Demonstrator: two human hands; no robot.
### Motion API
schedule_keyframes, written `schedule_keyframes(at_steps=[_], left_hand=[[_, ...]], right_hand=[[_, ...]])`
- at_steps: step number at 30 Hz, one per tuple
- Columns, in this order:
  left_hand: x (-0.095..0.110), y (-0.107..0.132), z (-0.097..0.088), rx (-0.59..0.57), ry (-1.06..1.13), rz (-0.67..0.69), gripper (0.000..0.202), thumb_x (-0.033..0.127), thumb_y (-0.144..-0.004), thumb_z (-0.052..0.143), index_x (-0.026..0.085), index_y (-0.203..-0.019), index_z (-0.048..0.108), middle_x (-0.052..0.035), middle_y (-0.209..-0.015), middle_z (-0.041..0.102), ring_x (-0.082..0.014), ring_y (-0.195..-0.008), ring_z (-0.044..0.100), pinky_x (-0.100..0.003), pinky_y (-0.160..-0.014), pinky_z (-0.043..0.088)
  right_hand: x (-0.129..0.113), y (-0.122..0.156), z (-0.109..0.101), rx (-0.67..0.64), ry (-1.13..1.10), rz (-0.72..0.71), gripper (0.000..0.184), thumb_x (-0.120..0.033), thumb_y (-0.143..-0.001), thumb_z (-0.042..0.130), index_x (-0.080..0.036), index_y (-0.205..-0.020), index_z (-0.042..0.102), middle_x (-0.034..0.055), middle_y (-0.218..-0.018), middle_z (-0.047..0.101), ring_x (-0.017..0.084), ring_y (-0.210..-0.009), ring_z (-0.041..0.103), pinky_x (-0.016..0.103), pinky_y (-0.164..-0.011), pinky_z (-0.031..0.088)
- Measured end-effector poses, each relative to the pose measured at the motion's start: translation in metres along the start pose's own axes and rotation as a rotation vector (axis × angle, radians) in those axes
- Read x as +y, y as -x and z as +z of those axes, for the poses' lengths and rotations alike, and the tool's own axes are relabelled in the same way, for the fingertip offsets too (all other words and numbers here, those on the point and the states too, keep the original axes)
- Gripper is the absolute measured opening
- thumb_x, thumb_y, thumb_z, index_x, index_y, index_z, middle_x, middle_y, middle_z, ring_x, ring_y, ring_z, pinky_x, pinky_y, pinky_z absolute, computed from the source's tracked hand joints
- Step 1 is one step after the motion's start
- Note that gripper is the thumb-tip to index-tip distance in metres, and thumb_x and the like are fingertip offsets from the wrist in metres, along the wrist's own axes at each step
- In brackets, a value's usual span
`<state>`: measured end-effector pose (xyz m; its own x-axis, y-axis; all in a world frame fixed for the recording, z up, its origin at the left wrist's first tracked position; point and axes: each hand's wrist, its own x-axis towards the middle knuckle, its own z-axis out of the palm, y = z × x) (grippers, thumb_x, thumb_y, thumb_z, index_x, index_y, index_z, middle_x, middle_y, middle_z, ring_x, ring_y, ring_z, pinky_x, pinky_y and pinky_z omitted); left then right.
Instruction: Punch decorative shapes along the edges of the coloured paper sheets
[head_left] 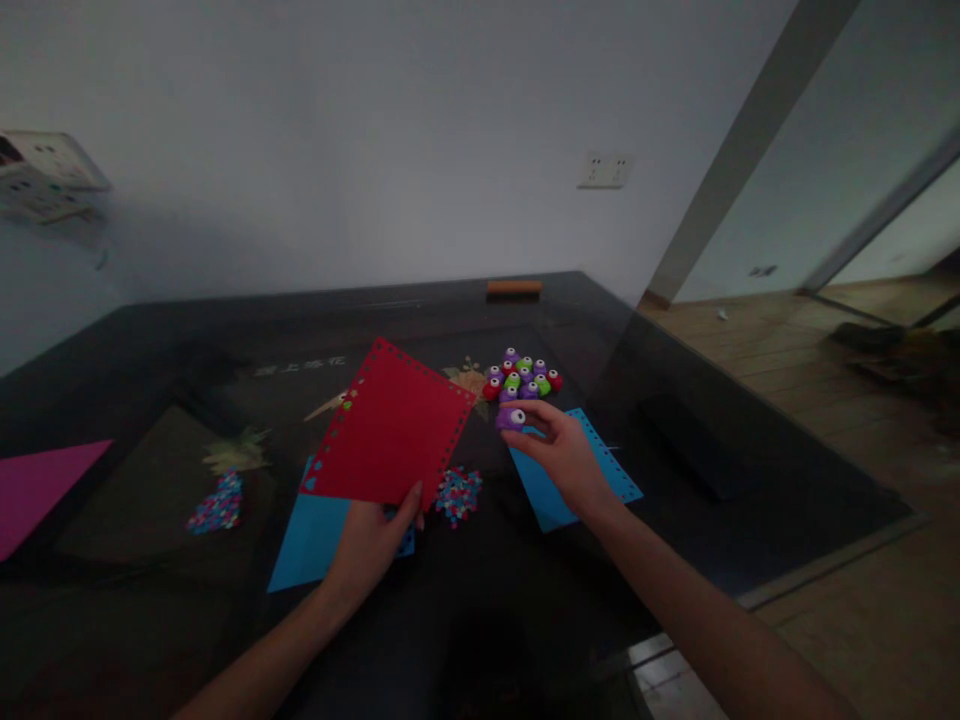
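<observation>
My left hand (371,545) pinches the lower edge of a red paper sheet (394,425) with punched holes along its borders and holds it raised over the dark table (187,340). My right hand (562,455) is closed on a small purple craft punch (511,417), just in front of a cluster of several purple, green and red punches (523,376). Under my right hand lies a blue sheet (551,495) with a punched edge. Another blue sheet (311,545) lies below the red one.
Two small heaps of coloured paper bits, one (457,493) between my hands and the other (219,503) to the left. A pink sheet (34,485) lies at the table's left edge. A brown block (514,288) sits at the far edge. Wooden floor at right.
</observation>
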<state>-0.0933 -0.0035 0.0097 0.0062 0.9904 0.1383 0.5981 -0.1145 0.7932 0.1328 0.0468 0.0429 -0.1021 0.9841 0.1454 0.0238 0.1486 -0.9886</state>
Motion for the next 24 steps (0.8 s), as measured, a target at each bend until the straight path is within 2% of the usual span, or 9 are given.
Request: schedule_keyframes(at_steps=[6,9,10,14,18,22,24], left_hand=[[-0.002,0.0,0.002,0.013,-0.04,0.027,0.04,0.043,-0.086,0.045,0.022,-0.053,0.054,-0.0033,-0.053,0.064,-0.0216,-0.056,0.062,-0.034,-0.061,0.051],[0.0,0.001,0.003,0.009,-0.042,0.034,0.04,0.043,-0.086,0.045,0.023,-0.053,0.053,-0.0033,-0.053,0.063,-0.0219,-0.054,0.061,-0.034,-0.06,0.049],[0.001,0.001,0.003,0.006,-0.043,0.038,0.04,0.043,-0.086,0.044,0.023,-0.052,0.052,-0.0033,-0.052,0.063,-0.022,-0.054,0.061,-0.034,-0.059,0.049],[0.003,0.002,0.002,0.015,-0.095,0.059,0.04,0.043,-0.086,0.043,0.023,-0.052,0.051,-0.0035,-0.053,0.062,-0.0238,-0.058,0.062,-0.037,-0.065,0.05],[0.0,0.001,0.004,0.061,-0.115,0.096,0.033,0.041,-0.085,0.043,0.022,-0.06,0.055,-0.0062,-0.066,0.068,-0.0264,-0.071,0.065,-0.041,-0.075,0.051],[-0.009,-0.001,0.008,0.129,-0.094,0.099,0.028,0.043,-0.08,0.048,0.02,-0.083,0.064,-0.0092,-0.095,0.072,-0.0296,-0.099,0.064,-0.045,-0.092,0.047],[-0.013,-0.001,0.01,0.141,-0.079,0.089,0.032,0.044,-0.079,0.049,0.019,-0.091,0.064,-0.0096,-0.102,0.072,-0.0297,-0.104,0.063,-0.046,-0.095,0.046]], right_hand=[[-0.002,-0.032,-0.04,0.169,0.126,-0.086,0.036,-0.031,-0.065,0.074,-0.017,-0.098,0.068,0.0069,-0.098,0.07,0.023,-0.095,0.064,0.038,-0.084,0.05],[0.01,-0.061,-0.066,0.256,0.297,-0.168,0.041,-0.035,-0.069,0.069,-0.015,-0.105,0.066,0.0089,-0.1,0.07,0.023,-0.093,0.064,0.037,-0.082,0.05],[0.015,-0.07,-0.074,0.293,0.4,-0.173,0.042,-0.037,-0.071,0.067,-0.015,-0.107,0.065,0.0089,-0.1,0.071,0.022,-0.092,0.065,0.035,-0.08,0.051],[0.038,-0.097,-0.102,0.376,0.552,-0.129,0.036,-0.032,-0.072,0.065,-0.011,-0.101,0.066,0.0134,-0.099,0.07,0.023,-0.089,0.064,0.035,-0.081,0.049],[0.062,-0.103,-0.114,0.41,0.738,-0.035,0.027,-0.025,-0.071,0.066,-0.012,-0.095,0.067,0.0146,-0.094,0.07,0.024,-0.087,0.063,0.036,-0.08,0.046],[0.08,-0.105,-0.117,0.406,0.887,0.03,0.022,-0.022,-0.074,0.063,-0.016,-0.095,0.067,0.0107,-0.094,0.069,0.023,-0.086,0.062,0.034,-0.078,0.045],[0.085,-0.108,-0.117,0.397,0.94,0.037,0.023,-0.02,-0.075,0.062,-0.016,-0.097,0.066,0.0101,-0.097,0.068,0.022,-0.088,0.061,0.033,-0.079,0.044]])
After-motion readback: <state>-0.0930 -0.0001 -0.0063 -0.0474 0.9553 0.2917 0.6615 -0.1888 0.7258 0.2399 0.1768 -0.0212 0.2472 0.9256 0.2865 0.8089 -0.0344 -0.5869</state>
